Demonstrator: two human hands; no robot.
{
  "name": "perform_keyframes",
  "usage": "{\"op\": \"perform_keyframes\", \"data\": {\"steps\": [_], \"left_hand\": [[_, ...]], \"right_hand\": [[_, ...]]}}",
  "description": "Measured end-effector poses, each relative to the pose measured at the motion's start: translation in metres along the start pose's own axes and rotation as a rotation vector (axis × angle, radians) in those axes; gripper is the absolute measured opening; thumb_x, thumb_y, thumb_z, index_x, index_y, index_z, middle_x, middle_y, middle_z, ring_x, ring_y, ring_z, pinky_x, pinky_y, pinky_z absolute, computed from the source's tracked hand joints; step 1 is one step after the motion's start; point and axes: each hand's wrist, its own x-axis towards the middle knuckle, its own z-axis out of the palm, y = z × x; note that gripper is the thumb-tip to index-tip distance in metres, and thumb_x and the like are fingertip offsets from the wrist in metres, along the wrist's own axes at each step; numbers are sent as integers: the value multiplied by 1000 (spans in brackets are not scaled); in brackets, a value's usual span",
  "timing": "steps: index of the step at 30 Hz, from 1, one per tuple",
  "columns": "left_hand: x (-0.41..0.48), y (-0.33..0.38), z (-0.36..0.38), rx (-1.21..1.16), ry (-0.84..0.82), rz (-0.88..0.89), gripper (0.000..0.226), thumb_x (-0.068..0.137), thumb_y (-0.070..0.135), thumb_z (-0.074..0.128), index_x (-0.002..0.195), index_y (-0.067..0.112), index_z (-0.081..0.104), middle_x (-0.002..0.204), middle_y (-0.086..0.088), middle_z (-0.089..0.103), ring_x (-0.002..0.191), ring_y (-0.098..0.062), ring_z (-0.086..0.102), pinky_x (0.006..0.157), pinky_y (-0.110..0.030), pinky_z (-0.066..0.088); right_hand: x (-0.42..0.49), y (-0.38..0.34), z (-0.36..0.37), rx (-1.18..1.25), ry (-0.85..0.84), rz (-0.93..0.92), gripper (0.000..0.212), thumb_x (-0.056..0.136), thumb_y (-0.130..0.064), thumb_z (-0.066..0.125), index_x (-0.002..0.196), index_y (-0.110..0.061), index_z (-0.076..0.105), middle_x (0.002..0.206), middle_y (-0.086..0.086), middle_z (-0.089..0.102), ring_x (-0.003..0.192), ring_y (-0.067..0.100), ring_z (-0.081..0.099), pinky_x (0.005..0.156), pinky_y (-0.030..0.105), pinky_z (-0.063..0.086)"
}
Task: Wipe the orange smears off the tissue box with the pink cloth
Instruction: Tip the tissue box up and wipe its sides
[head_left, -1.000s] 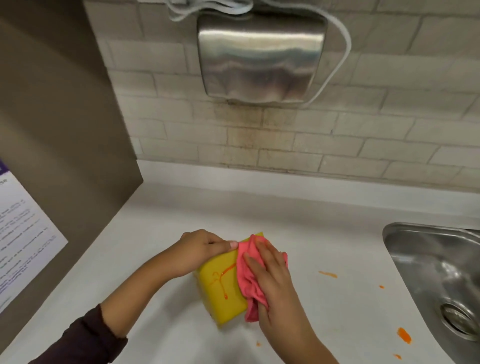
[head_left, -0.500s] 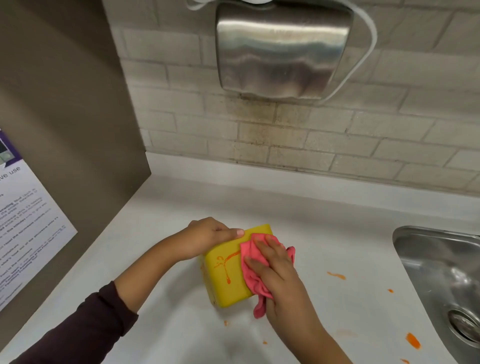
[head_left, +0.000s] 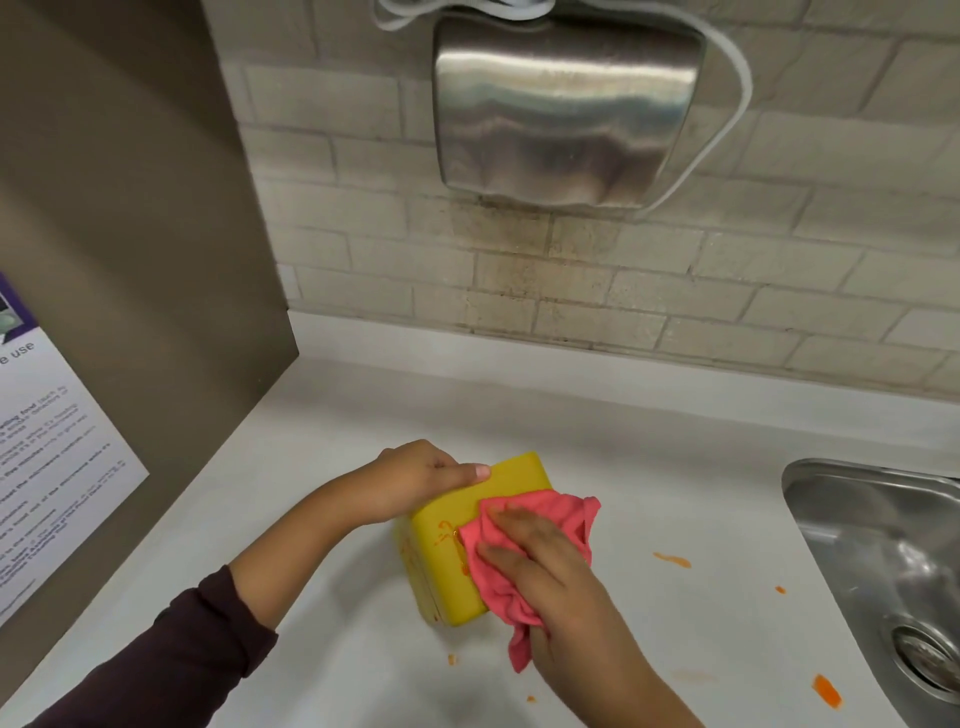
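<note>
Tissue box (head_left: 452, 561), yellow, stood tilted on the white countertop (head_left: 623, 457), well left of the steel sink (head_left: 883, 545) and below the metal dryer (head_left: 566, 114) mounted on the tiled wall (head_left: 779, 291). Largest near the box: countertop beneath it, tan side panel (head_left: 130, 234) far to its left carrying a printed notice (head_left: 52, 457). Next, the dark sleeve (head_left: 171, 660) reaching toward the box from lower left. Left hand (head_left: 415, 478) clamped over the box's upper left edge, thumb laid along the top. Right hand (head_left: 550, 577) pressed flat, fingers spread, pinning the pink cloth (head_left: 535, 525) against the box's right face; cloth bunched, one corner hanging below the palm. Orange smears (head_left: 444, 535) visible on the box face just left of the cloth. Smallest: orange spots (head_left: 672, 559) scattered on the counter right of the box, a few specks just below it.
</note>
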Motion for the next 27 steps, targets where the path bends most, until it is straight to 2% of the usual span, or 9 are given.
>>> {"op": "perform_keyframes", "data": {"steps": [2,5,8,11,13,16,19,23,27], "left_hand": [[-1,0,0,-25,-6,3,56,69,70,49,67,14,47,69,-11,37,64,-20,35,67,-33,26],[-2,-1,1,-40,15,-12,55,74,66,53,67,12,46,69,-11,37,64,-20,37,68,-32,26],[-2,-2,2,-40,45,-38,55,81,63,55,66,11,45,68,-11,38,65,-21,38,68,-33,27],[-3,-1,3,-47,36,-44,53,86,59,52,64,11,43,67,-11,36,63,-20,35,67,-34,26],[-3,0,2,-62,20,-32,53,87,57,52,62,12,41,63,-11,33,59,-19,33,63,-34,27],[-5,1,0,-73,7,-15,52,87,54,55,60,13,35,59,-6,26,57,-20,26,57,-34,22],[-7,1,1,-119,8,-16,55,80,59,56,64,9,40,67,-13,31,64,-22,30,65,-33,23],[-5,1,3,-104,74,-44,57,71,65,50,64,9,42,67,-14,36,64,-22,36,68,-33,28],[-4,-2,4,-116,82,-41,55,74,64,52,50,16,36,55,-5,35,54,-19,34,60,-33,28]], "right_hand": [[-3,11,-8,20,22,-10,67,103,-36,21,92,6,72,107,25,65,110,26,53,112,29,18],[-5,18,0,176,144,248,38,86,-9,36,109,-3,66,120,14,62,119,12,45,113,48,16],[1,1,16,404,195,427,51,75,5,41,120,-12,59,128,-2,55,124,12,45,114,24,17],[0,-11,23,367,57,290,52,83,-1,45,132,-17,47,143,-12,39,135,4,33,109,15,23],[-8,-10,19,246,-92,159,44,100,-28,20,136,-15,45,144,-7,37,138,5,25,112,17,20],[-11,0,6,61,-181,60,75,94,-43,-5,127,-14,57,138,8,50,134,18,34,111,32,28],[-4,10,3,94,32,56,48,96,-24,27,101,-5,71,115,8,65,119,18,46,106,35,36],[7,-2,14,269,121,318,48,73,-10,39,113,-8,66,124,-1,58,124,-1,39,110,20,22],[12,-19,18,130,1,68,42,99,-20,33,104,-1,70,118,14,64,119,25,49,96,49,45]]}}
